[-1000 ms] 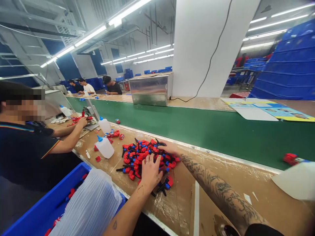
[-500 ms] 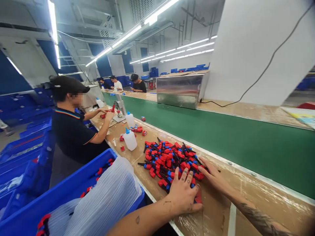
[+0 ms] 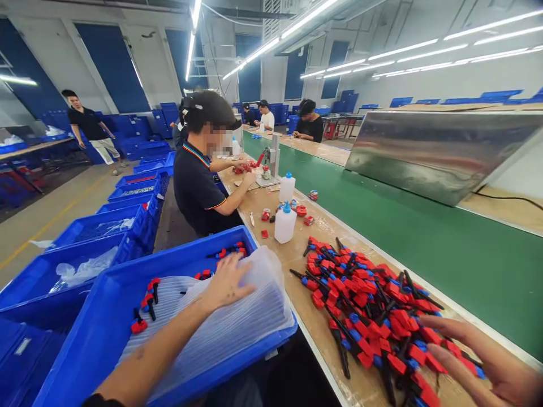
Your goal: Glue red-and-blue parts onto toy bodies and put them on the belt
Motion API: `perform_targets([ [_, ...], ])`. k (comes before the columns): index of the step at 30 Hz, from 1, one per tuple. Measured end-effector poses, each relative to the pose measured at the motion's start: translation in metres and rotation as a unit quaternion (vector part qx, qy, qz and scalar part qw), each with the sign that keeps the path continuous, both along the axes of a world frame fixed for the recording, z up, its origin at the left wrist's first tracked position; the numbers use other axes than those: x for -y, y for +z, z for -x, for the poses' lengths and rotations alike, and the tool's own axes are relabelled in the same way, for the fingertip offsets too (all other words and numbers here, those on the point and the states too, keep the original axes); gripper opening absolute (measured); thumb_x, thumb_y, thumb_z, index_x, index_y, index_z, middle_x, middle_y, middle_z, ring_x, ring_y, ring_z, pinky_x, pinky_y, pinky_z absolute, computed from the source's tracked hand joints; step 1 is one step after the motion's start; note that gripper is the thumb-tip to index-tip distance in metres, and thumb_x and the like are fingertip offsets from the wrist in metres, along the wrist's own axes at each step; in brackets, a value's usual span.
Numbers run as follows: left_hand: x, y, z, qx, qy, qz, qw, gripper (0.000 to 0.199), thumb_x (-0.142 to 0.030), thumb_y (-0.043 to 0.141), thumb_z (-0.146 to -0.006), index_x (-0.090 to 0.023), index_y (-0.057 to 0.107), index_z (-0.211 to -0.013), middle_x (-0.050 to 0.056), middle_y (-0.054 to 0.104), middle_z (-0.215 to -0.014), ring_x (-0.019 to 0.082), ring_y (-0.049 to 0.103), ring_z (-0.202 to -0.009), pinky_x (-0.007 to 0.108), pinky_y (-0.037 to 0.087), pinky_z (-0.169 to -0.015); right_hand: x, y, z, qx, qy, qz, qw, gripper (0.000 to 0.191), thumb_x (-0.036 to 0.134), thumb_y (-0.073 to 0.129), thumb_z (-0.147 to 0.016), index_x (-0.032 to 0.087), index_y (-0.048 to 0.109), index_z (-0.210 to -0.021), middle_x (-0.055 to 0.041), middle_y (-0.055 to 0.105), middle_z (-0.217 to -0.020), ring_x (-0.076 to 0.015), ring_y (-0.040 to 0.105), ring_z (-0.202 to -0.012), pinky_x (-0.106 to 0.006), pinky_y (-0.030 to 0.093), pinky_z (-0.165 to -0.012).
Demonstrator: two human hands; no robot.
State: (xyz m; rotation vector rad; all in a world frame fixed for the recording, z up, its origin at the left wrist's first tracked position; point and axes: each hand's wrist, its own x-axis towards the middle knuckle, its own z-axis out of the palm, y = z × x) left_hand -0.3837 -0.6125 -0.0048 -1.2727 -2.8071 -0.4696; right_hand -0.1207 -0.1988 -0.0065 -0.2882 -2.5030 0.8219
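My left hand (image 3: 229, 282) is over the blue bin (image 3: 106, 294), its fingers spread against a translucent ribbed plastic sheet (image 3: 250, 316). Whether it presses on the sheet or hovers just above I cannot tell. Several red, blue and black plastic parts (image 3: 148, 299) lie on and beside the sheet. On the table, a large pile of the same red, blue and black parts (image 3: 365, 288) is heaped up. At the pile's near right side is my right hand (image 3: 487, 356), fingers stretched out and apart, with nothing visibly held.
Two white bottles with blue caps (image 3: 285, 223) stand beyond the pile, among small red pieces (image 3: 309, 220). A green conveyor belt (image 3: 424, 243) runs along the table's far side. A co-worker (image 3: 203, 175) sits ahead on the left. More blue bins (image 3: 85, 232) line the floor.
My left hand has left the pile and moved left to the sheet in the bin. My right hand stays by the pile. The view has turned left; a standing person now shows.
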Motion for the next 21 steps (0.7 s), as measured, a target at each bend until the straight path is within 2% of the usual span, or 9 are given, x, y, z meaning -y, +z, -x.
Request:
perform_targets([
  [2, 0.045, -0.037, 0.0, 0.078, -0.048, 0.092, 0.991, 0.06, -0.061, 0.063, -0.081, -0.03, 0.061, -0.133, 0.011, 0.054, -0.143, 0.037, 0.047, -0.131, 0.055, 0.041, -0.106, 0.046, 0.03, 0.022, 0.031, 0.105, -0.051, 0.993, 0.032, 0.046, 0.06, -0.087, 0.044, 0.063, -0.119, -0.0086, 0.067, -0.12, -0.0312, 0.065, -0.109, -0.046, 0.056, -0.085],
  [5, 0.08, -0.089, -0.028, 0.119, -0.066, 0.154, 0.979, 0.066, -0.054, 0.071, -0.077, -0.035, 0.056, -0.138, 0.009, 0.044, -0.154, 0.042, 0.029, -0.144, 0.06, 0.029, -0.113, 0.117, 0.071, 0.063, 0.095, 0.309, -0.112, 0.94, 0.031, 0.035, 0.06, -0.091, 0.034, 0.062, -0.122, -0.0082, 0.064, -0.121, -0.0259, 0.063, -0.11, -0.038, 0.055, -0.091],
  [7, 0.089, -0.108, -0.045, 0.119, -0.047, 0.173, 0.977, 0.071, -0.049, 0.067, -0.082, -0.037, 0.043, -0.147, 0.009, 0.033, -0.16, 0.043, 0.017, -0.148, 0.065, 0.02, -0.115, 0.158, 0.084, 0.089, 0.127, 0.384, -0.122, 0.906, 0.025, 0.029, 0.056, -0.094, 0.028, 0.063, -0.118, -0.0088, 0.065, -0.115, -0.0241, 0.062, -0.105, -0.038, 0.052, -0.091],
  [8, 0.091, -0.113, -0.049, 0.119, -0.031, 0.181, 0.976, 0.071, -0.048, 0.065, -0.084, -0.038, 0.039, -0.15, 0.01, 0.031, -0.16, 0.044, 0.017, -0.148, 0.067, 0.02, -0.114, 0.175, 0.086, 0.1, 0.14, 0.41, -0.126, 0.892, 0.023, 0.027, 0.055, -0.094, 0.026, 0.064, -0.114, -0.0087, 0.066, -0.111, -0.0238, 0.061, -0.102, -0.039, 0.051, -0.09],
  [10, 0.093, -0.117, -0.051, 0.122, 0.006, 0.204, 0.971, 0.073, -0.054, 0.063, -0.085, -0.041, 0.035, -0.151, 0.013, 0.03, -0.16, 0.048, 0.021, -0.145, 0.07, 0.022, -0.11, 0.204, 0.078, 0.121, 0.163, 0.443, -0.144, 0.87, 0.018, 0.027, 0.056, -0.093, 0.024, 0.067, -0.107, -0.0086, 0.066, -0.105, -0.0241, 0.06, -0.099, -0.04, 0.049, -0.09],
  [14, 0.092, -0.113, -0.043, 0.118, 0.036, 0.221, 0.967, 0.077, -0.066, 0.063, -0.079, -0.038, 0.041, -0.148, 0.017, 0.033, -0.156, 0.05, 0.028, -0.14, 0.07, 0.03, -0.104, 0.258, 0.043, 0.165, 0.177, 0.471, -0.179, 0.846, 0.018, 0.034, 0.058, -0.091, 0.022, 0.069, -0.1, -0.009, 0.065, -0.104, -0.026, 0.058, -0.101, -0.039, 0.046, -0.088],
  [16, 0.09, -0.113, -0.044, 0.117, 0.036, 0.221, 0.968, 0.067, -0.061, 0.059, -0.084, -0.032, 0.048, -0.143, 0.017, 0.04, -0.151, 0.045, 0.039, -0.134, 0.062, 0.04, -0.1, 0.283, 0.022, 0.193, 0.176, 0.429, -0.169, 0.87, 0.024, 0.036, 0.055, -0.093, 0.023, 0.067, -0.111, -0.0092, 0.064, -0.113, -0.0269, 0.055, -0.11, -0.038, 0.044, -0.093],
  [18, 0.089, -0.114, -0.049, 0.126, 0.038, 0.224, 0.966, 0.058, -0.055, 0.055, -0.088, -0.027, 0.053, -0.138, 0.018, 0.049, -0.142, 0.04, 0.051, -0.123, 0.054, 0.048, -0.091, 0.302, -0.001, 0.224, 0.206, 0.335, -0.149, 0.907, 0.033, 0.033, 0.049, -0.097, 0.02, 0.06, -0.124, -0.0126, 0.061, -0.124, -0.0274, 0.052, -0.119, -0.038, 0.04, -0.098],
  [21, 0.093, -0.113, -0.058, 0.144, 0.026, 0.225, 0.963, 0.049, -0.053, 0.055, -0.087, -0.027, 0.061, -0.128, 0.014, 0.06, -0.126, 0.032, 0.063, -0.104, 0.045, 0.052, -0.085, 0.314, -0.036, 0.265, 0.276, 0.26, -0.134, 0.916, 0.034, 0.018, 0.042, -0.097, 0.009, 0.058, -0.125, -0.0197, 0.064, -0.117, -0.0262, 0.06, -0.112, -0.035, 0.043, -0.094],
])
